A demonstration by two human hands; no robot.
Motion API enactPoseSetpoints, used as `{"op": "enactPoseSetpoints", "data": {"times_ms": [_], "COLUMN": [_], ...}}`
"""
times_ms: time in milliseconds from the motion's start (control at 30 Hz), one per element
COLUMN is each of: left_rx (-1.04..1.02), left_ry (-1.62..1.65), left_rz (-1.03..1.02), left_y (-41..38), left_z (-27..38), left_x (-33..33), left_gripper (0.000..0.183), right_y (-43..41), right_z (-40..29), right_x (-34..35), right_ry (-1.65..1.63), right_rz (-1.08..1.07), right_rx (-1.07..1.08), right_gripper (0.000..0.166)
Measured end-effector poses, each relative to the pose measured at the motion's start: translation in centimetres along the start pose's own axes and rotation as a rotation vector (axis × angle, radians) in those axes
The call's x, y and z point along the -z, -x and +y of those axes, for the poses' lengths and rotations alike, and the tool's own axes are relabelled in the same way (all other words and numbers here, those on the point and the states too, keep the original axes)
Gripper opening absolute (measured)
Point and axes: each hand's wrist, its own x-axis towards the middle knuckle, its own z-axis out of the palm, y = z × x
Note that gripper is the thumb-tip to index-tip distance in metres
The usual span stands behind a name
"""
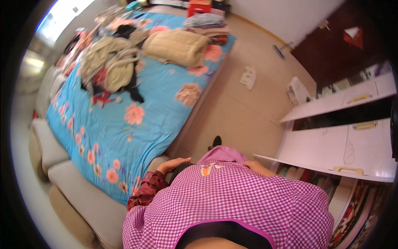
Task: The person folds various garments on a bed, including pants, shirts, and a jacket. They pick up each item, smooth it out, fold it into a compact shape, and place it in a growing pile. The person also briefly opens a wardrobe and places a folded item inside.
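My left hand (173, 164) hangs beside the front of my pink-checked smock (217, 190), close to the bed's near corner. Its thumb side faces up, and most of its fingers are hidden below. A dark red patterned sleeve cuff (150, 188) covers that forearm. On the other side, my right hand (256, 168) is against the smock's edge, its fingers mostly out of sight. Before me on the left is a bed with a blue floral sheet (161, 121). A heap of beige and dark clothes (108, 62) lies on it, beside a folded beige quilted item (177, 46).
Folded clothes (206, 23) are stacked at the bed's far corner. A white cabinet (326, 144) stands at right with an open lower compartment of textiles. A white bag or paper (248, 77) lies on the floor (236, 109). Grey cushions (84, 199) line the bed's near left edge.
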Motion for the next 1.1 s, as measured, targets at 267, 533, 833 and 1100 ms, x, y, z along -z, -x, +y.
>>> {"op": "enactPoseSetpoints", "data": {"times_ms": [267, 533, 833, 1100], "left_rx": [0.058, -0.237, 0.146, 0.242], "left_ry": [-0.326, -0.895, -0.202, -0.461], "left_rz": [-0.144, -0.309, 0.006, -0.202], "left_y": [-9.8, -9.7, -18.2, -24.6], "left_z": [18.3, 28.3, 45.1, 62.8], "left_x": [-1.3, 2.9, 8.5, 9.4], "left_gripper": [0.037, 0.023, 0.017, 0.018], "right_y": [-6.9, -18.8, -32.2, -35.7], "right_z": [7.4, 2.5, 3.6, 5.9], "right_x": [11.0, 21.7, 37.7, 48.7], "right_ry": [-0.314, -0.481, -0.842, -0.674], "right_rz": [0.070, -0.035, 0.023, 0.115], "right_rx": [0.043, 0.191, 0.075, 0.021], "right_gripper": [0.025, 0.035, 0.029, 0.032]}}
